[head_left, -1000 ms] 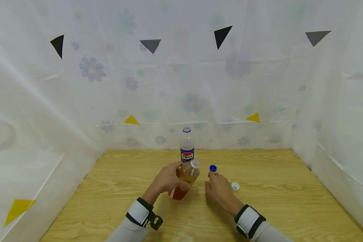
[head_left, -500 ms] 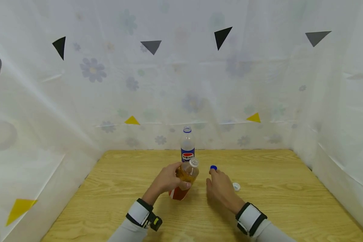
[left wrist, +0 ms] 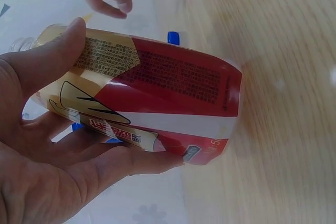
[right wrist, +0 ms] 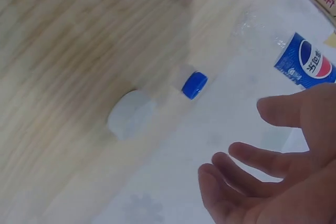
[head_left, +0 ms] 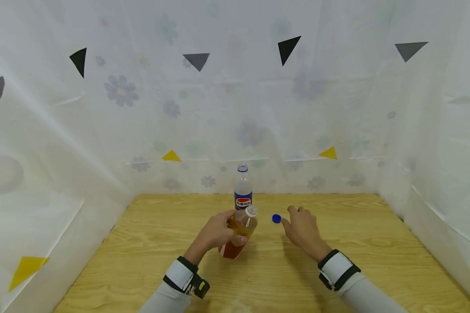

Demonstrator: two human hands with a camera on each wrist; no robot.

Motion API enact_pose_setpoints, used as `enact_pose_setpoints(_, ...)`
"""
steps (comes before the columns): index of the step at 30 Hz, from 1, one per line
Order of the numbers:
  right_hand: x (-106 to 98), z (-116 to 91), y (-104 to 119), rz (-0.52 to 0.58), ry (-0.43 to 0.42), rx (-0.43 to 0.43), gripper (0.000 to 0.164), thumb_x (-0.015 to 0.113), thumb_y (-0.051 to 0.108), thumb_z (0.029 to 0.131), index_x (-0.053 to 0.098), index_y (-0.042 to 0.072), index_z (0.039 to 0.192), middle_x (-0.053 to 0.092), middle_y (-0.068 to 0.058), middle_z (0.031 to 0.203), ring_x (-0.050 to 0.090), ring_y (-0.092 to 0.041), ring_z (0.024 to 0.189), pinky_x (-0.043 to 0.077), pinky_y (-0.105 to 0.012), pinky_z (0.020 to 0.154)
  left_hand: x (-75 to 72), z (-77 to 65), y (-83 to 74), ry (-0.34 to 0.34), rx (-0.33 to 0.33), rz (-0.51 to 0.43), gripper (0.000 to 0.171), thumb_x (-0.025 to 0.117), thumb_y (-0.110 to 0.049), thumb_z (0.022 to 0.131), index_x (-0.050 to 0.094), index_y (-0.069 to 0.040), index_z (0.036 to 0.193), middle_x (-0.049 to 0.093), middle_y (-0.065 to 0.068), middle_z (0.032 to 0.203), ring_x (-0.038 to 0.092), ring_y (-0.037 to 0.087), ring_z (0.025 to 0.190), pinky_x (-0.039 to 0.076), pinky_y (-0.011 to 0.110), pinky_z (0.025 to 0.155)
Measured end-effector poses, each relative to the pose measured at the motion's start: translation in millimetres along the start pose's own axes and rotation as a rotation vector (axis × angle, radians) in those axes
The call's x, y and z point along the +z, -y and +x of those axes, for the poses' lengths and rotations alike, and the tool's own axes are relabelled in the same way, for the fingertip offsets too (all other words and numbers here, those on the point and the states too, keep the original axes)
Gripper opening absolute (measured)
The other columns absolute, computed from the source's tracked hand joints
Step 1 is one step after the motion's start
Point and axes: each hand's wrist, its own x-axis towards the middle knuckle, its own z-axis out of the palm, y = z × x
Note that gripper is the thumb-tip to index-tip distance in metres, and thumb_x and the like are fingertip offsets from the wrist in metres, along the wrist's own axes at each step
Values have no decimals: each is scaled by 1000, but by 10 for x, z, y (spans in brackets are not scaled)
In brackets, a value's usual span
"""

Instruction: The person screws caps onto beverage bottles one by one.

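Note:
My left hand point(head_left: 215, 230) grips a bottle of amber drink point(head_left: 243, 224) with a red and gold label point(left wrist: 168, 77). The bottle leans to the right, and its neck has no cap on. Whether its base touches the table I cannot tell. Behind it stands a clear bottle with a blue Pepsi label point(head_left: 243, 198), also uncapped. My right hand point(head_left: 303, 228) holds nothing; its fingers are loosely bent, just right of a blue cap point(head_left: 276, 218) on the table. A white cap point(right wrist: 131, 115) shows in the right wrist view; in the head view the right hand or arm hides it.
The wooden table point(head_left: 160, 243) carries the bottles and caps. White flower-patterned sheeting point(head_left: 219, 108) hangs behind the table and along both sides, with black, grey and yellow triangles on it.
My right hand has come off the blue cap and moved to the right, now covering the white cap in the head view. The left hand and its bottle have hardly moved.

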Motion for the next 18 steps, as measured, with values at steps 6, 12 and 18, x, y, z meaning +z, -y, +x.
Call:
enact_pose_setpoints(6, 1, -43, -115, -22, 162, 92, 57, 71, 25, 94, 53, -14, 132, 59, -38, 115, 59, -56, 101, 53, -63, 81, 10, 11, 9, 1, -6, 3, 66, 87, -22, 76, 61, -16, 136, 68, 10, 127, 63, 36, 118, 49, 60, 101)
enact_pose_setpoints(12, 13, -81, -189, -5, 312, 122, 56, 79, 23, 86, 56, -13, 123, 65, -27, 98, 65, -46, 87, 55, -53, 68, 25, 21, 4, 1, -7, 7, 68, 86, -21, 77, 59, -15, 140, 67, 12, 130, 62, 38, 122, 48, 62, 102)
enact_pose_setpoints(18, 52, -84, -243, -25, 325, 66, 35, 76, 15, 86, 61, -8, 108, 66, -20, 88, 64, -37, 82, 51, -46, 67, 24, 28, -20, -5, -16, 22, 70, 86, -21, 76, 58, -13, 141, 67, 13, 130, 63, 38, 120, 48, 61, 102)
